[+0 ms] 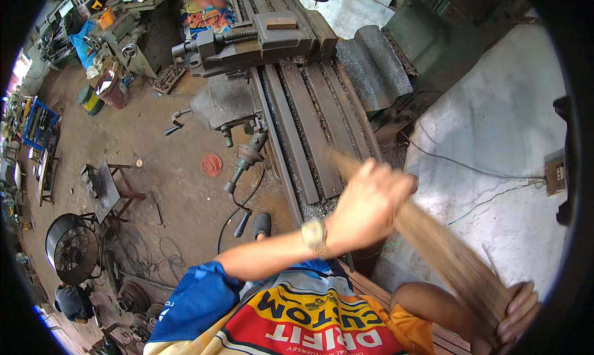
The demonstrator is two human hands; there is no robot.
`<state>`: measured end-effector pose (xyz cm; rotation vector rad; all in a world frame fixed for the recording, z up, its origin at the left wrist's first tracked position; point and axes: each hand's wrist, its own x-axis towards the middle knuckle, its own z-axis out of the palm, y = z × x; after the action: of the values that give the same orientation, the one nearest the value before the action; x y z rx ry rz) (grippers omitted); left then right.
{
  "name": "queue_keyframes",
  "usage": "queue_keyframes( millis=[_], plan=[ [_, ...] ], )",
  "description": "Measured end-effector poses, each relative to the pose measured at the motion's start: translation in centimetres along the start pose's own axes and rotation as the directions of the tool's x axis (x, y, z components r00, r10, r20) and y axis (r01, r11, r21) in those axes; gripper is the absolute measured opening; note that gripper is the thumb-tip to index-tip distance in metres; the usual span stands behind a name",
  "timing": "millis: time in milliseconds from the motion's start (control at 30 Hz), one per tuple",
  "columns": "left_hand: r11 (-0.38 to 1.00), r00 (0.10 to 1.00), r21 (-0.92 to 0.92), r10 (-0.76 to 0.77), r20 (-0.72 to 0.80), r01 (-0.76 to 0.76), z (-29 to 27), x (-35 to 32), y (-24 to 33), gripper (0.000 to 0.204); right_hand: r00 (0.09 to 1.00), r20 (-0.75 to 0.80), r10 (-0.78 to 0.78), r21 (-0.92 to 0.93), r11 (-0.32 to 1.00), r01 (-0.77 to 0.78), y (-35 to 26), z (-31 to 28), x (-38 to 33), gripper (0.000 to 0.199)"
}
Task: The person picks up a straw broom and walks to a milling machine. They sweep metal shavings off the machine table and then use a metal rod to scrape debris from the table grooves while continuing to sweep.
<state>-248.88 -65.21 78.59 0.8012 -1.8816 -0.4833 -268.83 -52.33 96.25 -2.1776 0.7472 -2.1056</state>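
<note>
My left hand, a watch on its wrist, is wrapped round a long flat piece of wood near its narrower end. That end is blurred by motion and slants over the near part of the slotted machine table. At the lower right, my right hand is closed on the wood's wider end, its fingers curled over the edge. Dark metal chips lie in the table's slots and collect at its near end. Farther up the table sits a machine vise, with a small brown block on top.
A crank handle juts out left of the table. Against the pale wall at right hang cables and an outlet box. A drum fan, a small metal stand and loose cables occupy the left floor. Another person is beyond the vise.
</note>
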Motion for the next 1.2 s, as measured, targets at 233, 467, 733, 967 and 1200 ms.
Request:
queue_keyframes(
  millis=[233,467,733,967,1200],
  plan=[
    [0.984,0.989,0.175,0.058,-0.137,-0.033,-3.4,9.2,-17.5,0.033,0.962,0.185,0.199,0.258,0.935,-0.243,13.5,9.4,-5.2,0.025],
    [0.982,0.984,0.068,-0.171,-0.055,0.174,4.3,2.4,-17.4,0.024,0.921,0.178,0.347,0.379,0.840,-0.389,14.7,10.6,-5.2,0.021],
    [0.909,0.923,-0.213,-0.309,0.227,0.357,7.4,-2.5,-0.3,0.030,0.918,0.208,0.339,0.289,0.875,-0.389,6.5,-0.7,-0.2,0.020],
    [0.996,0.987,0.049,0.079,-0.138,-0.073,2.6,4.6,-5.0,0.035,0.999,0.028,0.028,0.353,0.935,-0.036,5.5,-2.5,-2.0,0.021],
    [0.945,0.923,-0.008,-0.319,0.215,0.328,7.1,0.3,-5.8,0.030,0.968,0.236,-0.085,-0.539,0.818,0.203,9.5,0.0,-5.0,0.005]
  ],
)
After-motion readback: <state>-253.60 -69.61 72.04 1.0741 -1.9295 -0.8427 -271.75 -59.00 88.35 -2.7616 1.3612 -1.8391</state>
